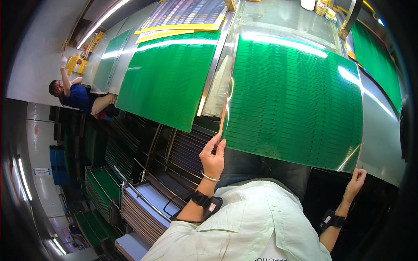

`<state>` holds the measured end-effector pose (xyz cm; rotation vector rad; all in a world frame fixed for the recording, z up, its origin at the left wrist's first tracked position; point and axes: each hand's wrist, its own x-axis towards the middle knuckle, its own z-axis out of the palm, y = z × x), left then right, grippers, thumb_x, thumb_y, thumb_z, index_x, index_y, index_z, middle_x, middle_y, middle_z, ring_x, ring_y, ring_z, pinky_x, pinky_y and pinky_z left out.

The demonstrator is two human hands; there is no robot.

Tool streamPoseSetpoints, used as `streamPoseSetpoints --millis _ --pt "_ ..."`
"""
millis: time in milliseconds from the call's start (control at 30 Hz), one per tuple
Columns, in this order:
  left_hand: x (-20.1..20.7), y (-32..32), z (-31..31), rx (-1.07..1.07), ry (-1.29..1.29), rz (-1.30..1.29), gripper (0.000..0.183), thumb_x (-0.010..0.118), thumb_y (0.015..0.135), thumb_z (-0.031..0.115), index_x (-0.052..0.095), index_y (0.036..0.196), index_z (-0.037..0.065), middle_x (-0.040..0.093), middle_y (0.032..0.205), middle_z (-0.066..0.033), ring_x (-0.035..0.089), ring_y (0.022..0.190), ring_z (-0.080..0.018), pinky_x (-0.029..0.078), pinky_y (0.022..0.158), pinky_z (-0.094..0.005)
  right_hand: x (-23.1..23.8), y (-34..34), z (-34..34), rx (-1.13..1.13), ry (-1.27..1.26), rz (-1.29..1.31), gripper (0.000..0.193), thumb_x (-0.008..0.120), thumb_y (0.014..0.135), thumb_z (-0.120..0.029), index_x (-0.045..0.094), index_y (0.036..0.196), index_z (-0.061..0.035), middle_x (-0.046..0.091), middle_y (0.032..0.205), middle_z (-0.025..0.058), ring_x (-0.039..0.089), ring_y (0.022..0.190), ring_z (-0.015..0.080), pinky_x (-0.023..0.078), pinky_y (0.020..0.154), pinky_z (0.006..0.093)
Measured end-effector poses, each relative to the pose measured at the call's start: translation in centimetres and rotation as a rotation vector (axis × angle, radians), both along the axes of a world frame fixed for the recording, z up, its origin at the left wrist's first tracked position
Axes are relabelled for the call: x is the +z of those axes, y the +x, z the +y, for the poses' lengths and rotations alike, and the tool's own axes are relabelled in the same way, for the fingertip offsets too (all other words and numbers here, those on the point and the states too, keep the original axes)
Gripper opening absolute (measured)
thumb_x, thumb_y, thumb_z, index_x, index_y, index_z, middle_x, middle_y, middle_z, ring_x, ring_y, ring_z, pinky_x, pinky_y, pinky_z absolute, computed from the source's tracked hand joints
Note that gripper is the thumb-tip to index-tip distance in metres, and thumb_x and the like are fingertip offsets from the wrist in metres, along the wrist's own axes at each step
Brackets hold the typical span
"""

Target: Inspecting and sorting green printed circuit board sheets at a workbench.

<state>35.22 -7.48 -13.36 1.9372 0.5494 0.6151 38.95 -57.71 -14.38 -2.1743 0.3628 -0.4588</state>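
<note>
A large green printed circuit board panel (291,104), marked with rows of fine dark lines, lies in front of me with its near edge at my waist. My left hand (212,158) pinches its near left corner between thumb and fingers. At the near right corner, the fingers of my right hand (355,185) are closed on the edge. A clear, shiny sheet edge shows along the panel's left side and at its near right corner; whether it is a separate film I cannot tell. Beneath the panel is a pale metal worktop (379,126).
Left of my panel lies another green panel (170,78), below yellow-edged patterned sheets (183,17). Racks (143,209) of stacked boards stand at lower left. A person (80,95) in blue works at far left. Bottles (321,6) stand at the back right, near a metal post (352,19).
</note>
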Motion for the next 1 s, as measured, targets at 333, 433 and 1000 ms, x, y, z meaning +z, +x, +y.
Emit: streamPoseSetpoints --millis 333,433,1000 --pt "0.5 0.3 -0.6 -0.016 -0.370 -0.060 0.045 0.059 0.085 0.001 0.037 0.124 0.005 0.050 0.071 0.0020 0.045 0.062 -0.0039 0.038 0.055 -0.0171 2.0 -0.8 2.3 -0.028 0.005 0.114 0.033 0.045 0.091 -0.003 0.047 0.125 0.0000 0.045 0.078 -0.0015 0.046 0.076 0.0099 0.039 0.072 0.0231" --pt "2.0 0.3 -0.5 0.049 -0.678 0.003 0.044 0.060 0.086 0.005 0.037 0.123 0.003 0.057 0.077 -0.0012 0.051 0.066 -0.0048 0.044 0.060 -0.0180 2.1 -0.7 2.7 0.072 -0.184 -0.085 0.033 0.047 0.090 -0.002 0.053 0.122 -0.0020 0.042 0.073 -0.0007 0.041 0.068 0.0119 0.038 0.065 0.0258" --pt "2.1 -0.7 1.6 -0.164 -0.733 0.306 0.015 0.056 0.090 0.015 0.058 0.085 0.001 0.062 0.069 -0.0044 0.058 0.058 -0.0088 0.051 0.058 -0.0225 7.6 7.2 24.2 1.059 -0.570 0.109 0.061 0.063 0.078 -0.024 0.041 0.131 -0.0029 0.031 0.143 0.0138 0.026 0.134 0.0314 0.022 0.108 0.0473"
